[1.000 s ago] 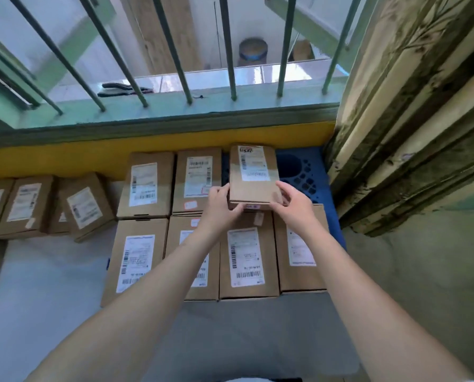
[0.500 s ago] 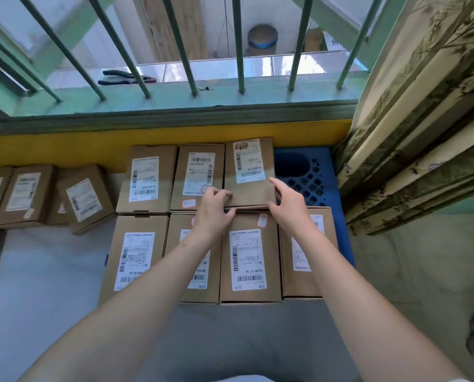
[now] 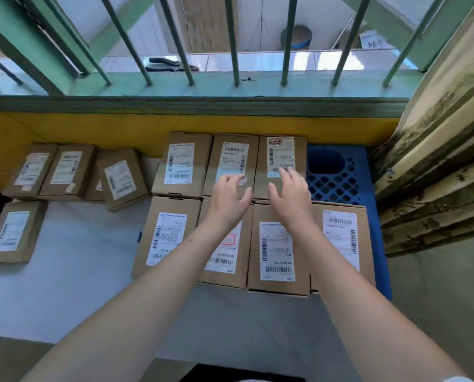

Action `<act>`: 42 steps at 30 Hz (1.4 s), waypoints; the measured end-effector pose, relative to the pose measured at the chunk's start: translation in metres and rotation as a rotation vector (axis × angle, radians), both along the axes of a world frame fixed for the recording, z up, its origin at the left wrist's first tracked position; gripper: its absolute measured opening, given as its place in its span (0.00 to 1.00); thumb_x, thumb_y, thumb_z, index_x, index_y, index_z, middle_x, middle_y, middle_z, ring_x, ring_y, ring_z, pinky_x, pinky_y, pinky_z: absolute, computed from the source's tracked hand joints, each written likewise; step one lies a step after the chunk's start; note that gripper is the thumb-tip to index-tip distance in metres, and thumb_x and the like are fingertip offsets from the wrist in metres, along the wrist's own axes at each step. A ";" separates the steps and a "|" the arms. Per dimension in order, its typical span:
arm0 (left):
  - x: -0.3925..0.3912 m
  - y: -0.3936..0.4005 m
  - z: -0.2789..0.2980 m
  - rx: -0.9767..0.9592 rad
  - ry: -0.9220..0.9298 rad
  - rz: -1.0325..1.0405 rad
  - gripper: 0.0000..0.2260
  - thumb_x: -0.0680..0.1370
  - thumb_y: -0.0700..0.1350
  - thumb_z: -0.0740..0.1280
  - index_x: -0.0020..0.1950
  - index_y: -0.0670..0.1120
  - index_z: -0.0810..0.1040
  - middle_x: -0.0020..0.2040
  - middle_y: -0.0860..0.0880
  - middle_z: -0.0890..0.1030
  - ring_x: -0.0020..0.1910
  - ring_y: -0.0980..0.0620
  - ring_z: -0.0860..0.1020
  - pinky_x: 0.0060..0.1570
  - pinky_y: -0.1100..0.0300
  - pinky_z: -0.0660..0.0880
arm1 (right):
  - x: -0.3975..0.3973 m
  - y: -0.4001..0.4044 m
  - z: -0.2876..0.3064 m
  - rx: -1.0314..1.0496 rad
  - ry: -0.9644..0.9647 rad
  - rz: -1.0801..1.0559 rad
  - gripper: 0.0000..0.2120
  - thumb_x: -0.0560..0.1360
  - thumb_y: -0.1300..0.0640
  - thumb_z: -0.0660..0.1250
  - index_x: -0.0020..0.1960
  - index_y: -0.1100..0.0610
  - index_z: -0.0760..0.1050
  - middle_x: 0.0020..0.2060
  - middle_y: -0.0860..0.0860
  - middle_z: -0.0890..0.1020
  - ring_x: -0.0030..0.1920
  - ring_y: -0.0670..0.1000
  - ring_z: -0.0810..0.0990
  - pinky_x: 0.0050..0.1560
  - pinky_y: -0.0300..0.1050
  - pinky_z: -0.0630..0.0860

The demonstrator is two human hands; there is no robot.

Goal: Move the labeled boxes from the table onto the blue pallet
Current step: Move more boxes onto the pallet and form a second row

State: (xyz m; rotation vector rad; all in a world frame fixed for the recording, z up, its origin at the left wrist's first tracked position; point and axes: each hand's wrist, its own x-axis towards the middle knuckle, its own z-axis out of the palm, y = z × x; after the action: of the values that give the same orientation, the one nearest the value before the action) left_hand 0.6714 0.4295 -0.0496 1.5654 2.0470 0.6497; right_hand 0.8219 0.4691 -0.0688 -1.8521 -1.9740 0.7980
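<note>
Several brown labeled boxes lie flat in two rows on the blue pallet (image 3: 337, 177). The box with a red-marked label (image 3: 281, 161) lies third in the far row, beside the pallet's bare grid corner. My left hand (image 3: 227, 199) and my right hand (image 3: 291, 194) hover just above that box's near edge, fingers spread and holding nothing. More labeled boxes (image 3: 120, 180) lie on the white table (image 3: 65, 257) at the left.
A yellow wall band and a green window sill with bars run along the far side. A stack of worn wooden boards (image 3: 437, 161) stands at the right. Pliers (image 3: 167, 63) lie on the ledge outside.
Both hands set the red-marked box down into the far row and let go of it. They have lifted off and pulled slightly back, fingers opening.
</note>
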 end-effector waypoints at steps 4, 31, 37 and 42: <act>-0.047 -0.027 0.018 0.035 -0.065 0.144 0.21 0.79 0.52 0.61 0.72 0.47 0.70 0.67 0.49 0.71 0.67 0.54 0.69 0.59 0.64 0.63 | -0.062 -0.016 0.019 -0.017 0.155 0.073 0.28 0.82 0.45 0.54 0.78 0.57 0.60 0.77 0.54 0.63 0.77 0.53 0.58 0.76 0.53 0.57; -0.660 -0.284 -0.082 -0.311 -0.123 0.682 0.23 0.76 0.48 0.65 0.71 0.45 0.68 0.67 0.42 0.68 0.65 0.43 0.71 0.62 0.51 0.70 | -0.656 -0.209 -0.033 -0.782 0.379 0.165 0.30 0.81 0.49 0.62 0.79 0.55 0.56 0.76 0.53 0.65 0.73 0.53 0.67 0.66 0.43 0.64; -0.689 -0.291 -0.114 -0.450 -0.413 0.705 0.30 0.75 0.48 0.65 0.75 0.45 0.60 0.73 0.45 0.66 0.70 0.45 0.68 0.66 0.54 0.66 | -0.706 -0.229 -0.068 -0.966 0.488 0.081 0.26 0.79 0.61 0.62 0.76 0.57 0.60 0.71 0.49 0.70 0.65 0.50 0.73 0.62 0.42 0.71; -0.693 -0.306 -0.119 -0.391 -0.523 0.780 0.23 0.73 0.54 0.68 0.66 0.48 0.74 0.62 0.46 0.72 0.58 0.47 0.75 0.57 0.58 0.70 | -0.706 -0.233 -0.070 -0.964 0.461 -0.024 0.35 0.78 0.61 0.64 0.80 0.55 0.53 0.70 0.52 0.71 0.57 0.52 0.75 0.62 0.48 0.72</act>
State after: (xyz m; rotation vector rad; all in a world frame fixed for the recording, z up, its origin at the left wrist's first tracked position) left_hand -0.0220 0.1236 -0.1684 0.2909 2.1384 0.7533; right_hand 0.1160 0.2360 -0.1393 -1.8204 -1.3362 2.2015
